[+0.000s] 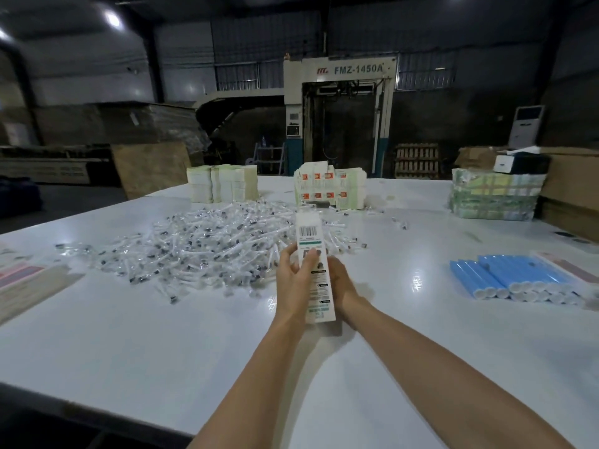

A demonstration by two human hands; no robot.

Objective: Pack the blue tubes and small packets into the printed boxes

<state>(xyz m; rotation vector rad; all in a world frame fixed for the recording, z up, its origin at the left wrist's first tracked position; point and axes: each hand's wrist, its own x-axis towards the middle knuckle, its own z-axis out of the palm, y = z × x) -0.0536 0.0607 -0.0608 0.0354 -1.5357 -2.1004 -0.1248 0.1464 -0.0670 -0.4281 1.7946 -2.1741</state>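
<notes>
Head view, down over a glossy white table [162, 335]. Both hands closed on one long, narrow printed box [310, 236] of white cardboard, held upright and tilted slightly away. Barcode near its top, a green band beneath, small black print running down the face.

Left hand [293, 280] wrapped round the left edge, fingers curled over the front face just below the green band. Right hand [342, 283] cupped against the right edge and back, fingertips hidden behind the card. Lower end of the box down by the wrists, upper end showing against the near side of the packet heap.

Directly beyond the grip and spreading leftward: a wide, loose heap of small packets [207, 247], clear crinkly plastic with dark bits inside, glinting, strewn flat on the tabletop.

Well to the right of the grip: blue tubes [512, 275], smooth cylinders with round white ends, lying side by side in a low pile, ends toward the camera.

Far beyond the grip, behind the heap: a cream stack [223, 184] of flat cartons to the left and a white stack [330, 186] with orange-red squares in the middle. Farther right, a banded bundle [496, 197] of greenish printed sheets.

Well left of the grip, at the table's edge: flat pale strips and a pinkish sheet [22, 275].

Behind everything, a tall grey machine frame [340, 72] in a dim hall.
</notes>
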